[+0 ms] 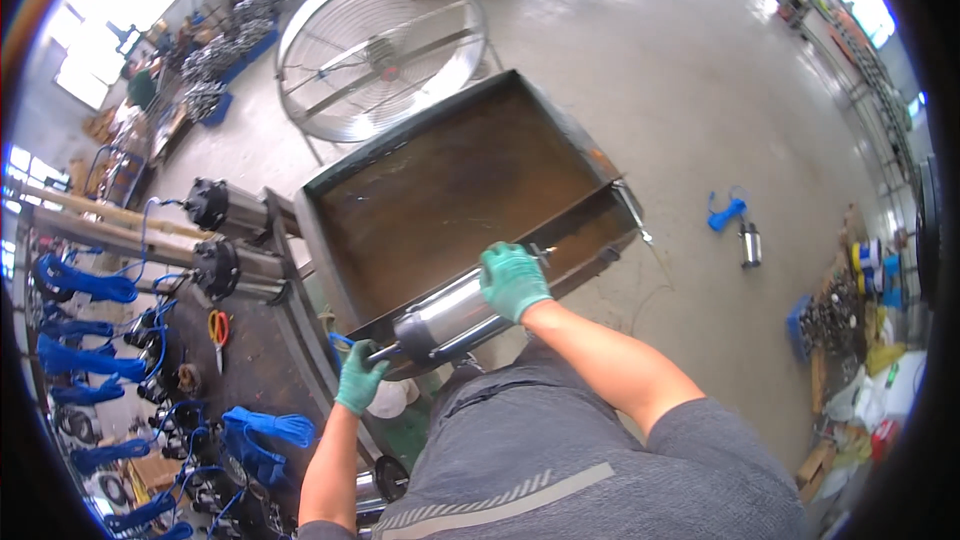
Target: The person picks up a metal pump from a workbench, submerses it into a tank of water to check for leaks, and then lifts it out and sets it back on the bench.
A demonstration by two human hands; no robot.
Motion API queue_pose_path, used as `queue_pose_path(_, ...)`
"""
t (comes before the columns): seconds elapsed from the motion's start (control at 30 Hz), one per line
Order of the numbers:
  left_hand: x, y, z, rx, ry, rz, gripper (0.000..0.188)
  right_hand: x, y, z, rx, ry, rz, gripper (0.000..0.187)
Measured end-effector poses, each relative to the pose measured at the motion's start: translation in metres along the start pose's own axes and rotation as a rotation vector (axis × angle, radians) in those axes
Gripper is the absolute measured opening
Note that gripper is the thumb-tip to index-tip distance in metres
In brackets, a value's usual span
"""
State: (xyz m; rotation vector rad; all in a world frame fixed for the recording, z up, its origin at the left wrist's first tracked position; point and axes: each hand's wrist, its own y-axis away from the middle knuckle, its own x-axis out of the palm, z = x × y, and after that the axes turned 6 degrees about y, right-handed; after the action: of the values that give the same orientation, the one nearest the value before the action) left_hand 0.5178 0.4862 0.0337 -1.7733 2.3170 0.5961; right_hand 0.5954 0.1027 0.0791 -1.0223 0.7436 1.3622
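A shiny steel cylinder with a black end cap, which looks like a submersible pump (455,308), lies tilted along the near edge of a water tank (340,285). My right hand (513,280), in a green glove, is wrapped over its far right end. At the black cap end my left hand (358,378), gloved in green too, closes round a dark rod or cable that runs from the cap. A blue cord shows just beside that hand. Brownish water (450,190) fills the tank. The pump's underside is hidden.
A large round fan (380,50) stands behind the tank. On the left bench are two more pumps (235,270), orange-handled scissors (218,340) and several blue cord bundles (265,430). Another small pump (750,245) and a blue cord bundle (727,214) rest on the floor at right.
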Motion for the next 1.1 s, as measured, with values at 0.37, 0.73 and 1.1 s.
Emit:
queue_pose_path(0.37,0.007,0.022,0.004,-0.138,0.321,-0.328,0.071,-0.059,0.004,-0.033,-0.107,-0.295,-0.262,0.028)
queue_pose_path(0.73,0.053,0.046,-0.074,0.025,0.263,-0.763,0.045,-0.070,0.038,-0.291,1.059,-0.776,0.303,0.030)
queue_pose_path(1.1,0.112,0.011,-0.200,0.105,0.487,-0.418,0.051,-0.102,0.065,-0.028,0.326,-1.017,0.504,0.026)
